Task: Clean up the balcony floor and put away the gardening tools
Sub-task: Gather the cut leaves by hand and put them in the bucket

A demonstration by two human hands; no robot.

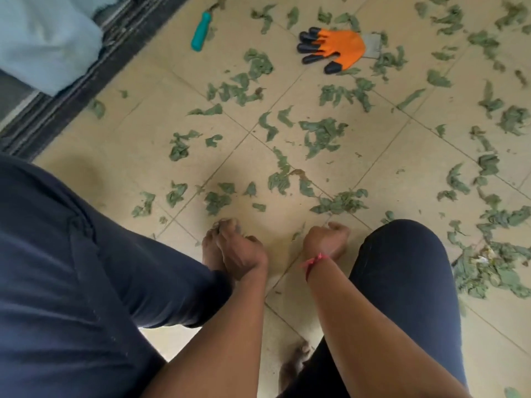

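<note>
Debris is covering the beige tiled balcony floor [138,130]: torn green leaf pieces [321,136] are lying scattered across nearly every tile, and a denser heap of leaves [488,271] is sitting at the right edge, near my right knee.

I am crouching over the floor in dark navy trousers [71,254], bare feet on the tile. My left hand [241,254] is reaching down over my bare left foot [208,251], with its fingers curled together and pinching a small clump of the leaf pieces at the fingertips. My right hand [327,239], with a red thread [313,259] tied at the wrist, is held low beside the inside of my right knee. Its fingers are curling under and the back of the wrist is facing the camera, so I cannot tell whether it is holding anything.

Well ahead of both hands, an orange fabric glove with black claw-like fingertips [333,48] is lying flat on the tile, partly covering a grey metal item [373,44] too blurred to identify. A tool with a teal plastic handle [201,31] is lying to the left of the glove, apart from it, with its far end among leaves at the top edge.

A dark ribbed door track [57,104] is running along the left side, with a pale blue cloth [43,38] beyond it.
</note>
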